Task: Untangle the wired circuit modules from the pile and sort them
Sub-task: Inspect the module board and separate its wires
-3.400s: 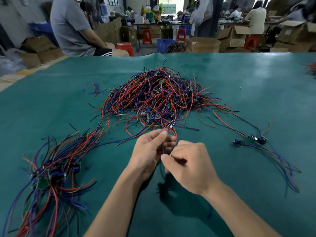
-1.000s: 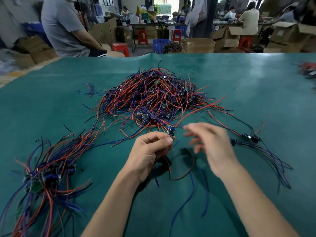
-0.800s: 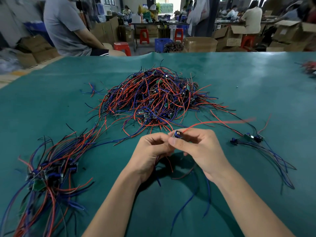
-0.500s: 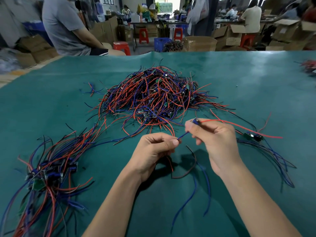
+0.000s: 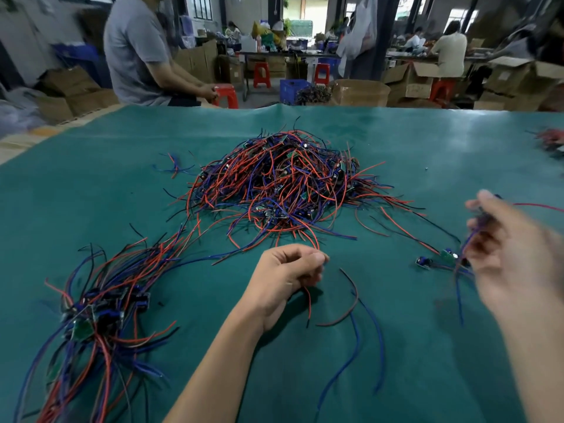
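Observation:
A tangled pile of red, blue and black wired circuit modules lies in the middle of the green mat. A sorted bundle of modules lies at the left. A small group of modules lies at the right. My left hand rests on the mat with curled fingers and pinches loose wires that trail toward me. My right hand, blurred, is raised at the right over the small group and grips a wired module with a red wire running to the right.
More wired parts sit at the mat's far right edge. A seated person is behind the table's far left. Cardboard boxes, red stools and other workers fill the background.
My right hand has pulled a module away from my left hand and carried it to the right, above the small group. My left hand stayed near the middle, still pinching wires.

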`<state>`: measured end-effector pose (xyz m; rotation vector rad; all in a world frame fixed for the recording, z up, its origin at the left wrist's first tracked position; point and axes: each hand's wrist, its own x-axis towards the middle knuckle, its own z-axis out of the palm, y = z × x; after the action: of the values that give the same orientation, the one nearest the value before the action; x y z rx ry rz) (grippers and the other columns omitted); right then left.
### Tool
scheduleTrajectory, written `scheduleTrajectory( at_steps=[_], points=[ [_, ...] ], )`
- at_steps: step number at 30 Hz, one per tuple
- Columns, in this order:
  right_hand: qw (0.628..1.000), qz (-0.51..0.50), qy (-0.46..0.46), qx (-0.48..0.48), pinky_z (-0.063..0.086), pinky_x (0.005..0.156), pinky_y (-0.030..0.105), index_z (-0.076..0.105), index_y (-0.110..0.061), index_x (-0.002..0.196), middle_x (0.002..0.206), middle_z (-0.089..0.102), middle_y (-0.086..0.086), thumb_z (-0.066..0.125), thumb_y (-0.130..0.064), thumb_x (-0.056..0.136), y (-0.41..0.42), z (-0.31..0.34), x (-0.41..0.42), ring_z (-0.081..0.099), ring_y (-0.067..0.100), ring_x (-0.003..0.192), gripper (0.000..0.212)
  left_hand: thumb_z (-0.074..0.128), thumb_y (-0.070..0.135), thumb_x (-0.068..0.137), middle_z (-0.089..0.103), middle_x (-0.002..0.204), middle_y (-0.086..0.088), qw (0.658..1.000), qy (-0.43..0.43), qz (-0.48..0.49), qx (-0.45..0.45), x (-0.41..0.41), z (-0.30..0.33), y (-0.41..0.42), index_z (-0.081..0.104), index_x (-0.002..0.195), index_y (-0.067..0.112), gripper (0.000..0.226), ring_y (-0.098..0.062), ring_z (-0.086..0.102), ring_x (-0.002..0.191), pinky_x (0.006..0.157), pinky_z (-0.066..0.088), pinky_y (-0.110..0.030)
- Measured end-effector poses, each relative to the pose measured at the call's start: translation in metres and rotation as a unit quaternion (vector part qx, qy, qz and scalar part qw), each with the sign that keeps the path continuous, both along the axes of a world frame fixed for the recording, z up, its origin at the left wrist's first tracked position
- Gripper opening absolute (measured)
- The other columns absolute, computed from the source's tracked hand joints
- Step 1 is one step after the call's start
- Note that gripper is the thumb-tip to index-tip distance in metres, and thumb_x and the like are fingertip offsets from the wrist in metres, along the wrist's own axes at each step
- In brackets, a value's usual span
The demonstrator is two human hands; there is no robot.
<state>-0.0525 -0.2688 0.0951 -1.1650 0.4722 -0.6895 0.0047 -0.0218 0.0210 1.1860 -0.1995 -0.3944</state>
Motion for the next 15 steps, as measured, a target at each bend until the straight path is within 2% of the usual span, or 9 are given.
scheduleTrajectory(
  at_steps=[3,5,6,8,9,10,12,14,15],
  points=[
    [0.992,0.051,0.058,-0.096,0.032,0.039,0.017,0.071,-0.014,0.071,0.05,0.059,-0.004,0.073,-0.029,0.089,-0.013,-0.001,0.001,0.047,0.006,0.039,0.023,0.066,0.001,0.088,0.066,0.07,-0.004,1.0,0.004,-0.005,-0.002,-0.001,0.001,0.0,0.071,0.082,0.003,0.008,-0.01,0.058,0.061,0.067,0.049,-0.021],
    [0.956,0.077,0.164,-0.232,0.036,0.045,0.021,0.073,-0.009,0.076,0.05,0.062,0.0,0.074,-0.036,0.088,-0.029,0.002,0.002,0.05,0.011,0.039,0.03,0.064,0.0,0.09,0.067,0.072,-0.004,1.0,0.007,-0.002,0.0,0.0,0.001,0.001,0.071,0.086,0.002,0.008,-0.009,0.059,0.062,0.068,0.051,-0.021],
    [0.902,0.1,0.251,-0.336,0.039,0.05,0.024,0.074,-0.008,0.076,0.054,0.066,0.001,0.074,-0.043,0.088,-0.039,0.003,0.002,0.054,0.014,0.042,0.037,0.063,0.0,0.091,0.067,0.072,-0.004,1.0,0.008,-0.001,0.001,0.0,0.001,0.002,0.071,0.087,0.002,0.009,-0.01,0.059,0.062,0.068,0.052,-0.02],
    [0.731,0.141,0.436,-0.506,0.048,0.062,0.029,0.074,-0.011,0.068,0.061,0.071,0.004,0.069,-0.059,0.086,-0.056,0.003,0.004,0.065,0.02,0.056,0.051,0.062,0.0,0.092,0.067,0.073,-0.005,1.0,0.007,-0.002,0.005,0.001,0.0,0.001,0.071,0.088,0.002,0.01,-0.011,0.059,0.063,0.066,0.052,-0.02],
    [0.664,0.128,0.487,-0.552,0.051,0.068,0.031,0.073,-0.013,0.066,0.065,0.072,0.006,0.066,-0.065,0.086,-0.062,0.002,0.005,0.068,0.024,0.066,0.056,0.062,0.0,0.092,0.066,0.074,-0.006,1.0,0.006,-0.003,0.006,0.001,0.0,0.001,0.071,0.089,0.002,0.01,-0.011,0.059,0.063,0.066,0.052,-0.019],
    [0.639,0.095,0.498,-0.579,0.052,0.073,0.033,0.072,-0.015,0.064,0.069,0.072,0.006,0.065,-0.067,0.086,-0.065,0.003,0.007,0.068,0.029,0.076,0.057,0.061,0.0,0.093,0.066,0.074,-0.007,1.0,0.007,-0.003,0.007,0.002,0.0,0.001,0.071,0.089,0.002,0.011,-0.011,0.06,0.063,0.065,0.052,-0.019],
    [0.667,0.046,0.439,-0.601,0.049,0.071,0.032,0.07,-0.023,0.061,0.067,0.07,-0.002,0.068,-0.061,0.086,-0.057,0.005,0.013,0.067,0.029,0.08,0.047,0.061,0.001,0.093,0.066,0.075,-0.007,1.0,0.012,-0.002,0.009,0.002,0.0,0.001,0.072,0.09,0.003,0.012,-0.012,0.06,0.064,0.065,0.052,-0.019],
    [0.716,0.093,0.338,-0.603,0.044,0.063,0.023,0.071,-0.031,0.063,0.061,0.069,-0.017,0.073,-0.05,0.086,-0.026,0.001,0.028,0.067,0.008,0.073,0.029,0.06,0.001,0.094,0.067,0.076,-0.007,1.0,0.014,-0.001,0.016,0.003,0.0,0.001,0.071,0.092,0.004,0.012,-0.013,0.06,0.064,0.065,0.052,-0.019],
    [0.72,0.138,0.293,-0.614,0.044,0.061,0.019,0.073,-0.034,0.066,0.063,0.069,-0.024,0.075,-0.044,0.084,-0.004,-0.001,0.037,0.065,-0.004,0.071,0.021,0.059,0.001,0.094,0.067,0.077,-0.008,1.0,0.016,0.0,0.016,0.003,0.0,0.001,0.071,0.094,0.004,0.012,-0.013,0.061,0.064,0.064,0.051,-0.018]
  ],
)
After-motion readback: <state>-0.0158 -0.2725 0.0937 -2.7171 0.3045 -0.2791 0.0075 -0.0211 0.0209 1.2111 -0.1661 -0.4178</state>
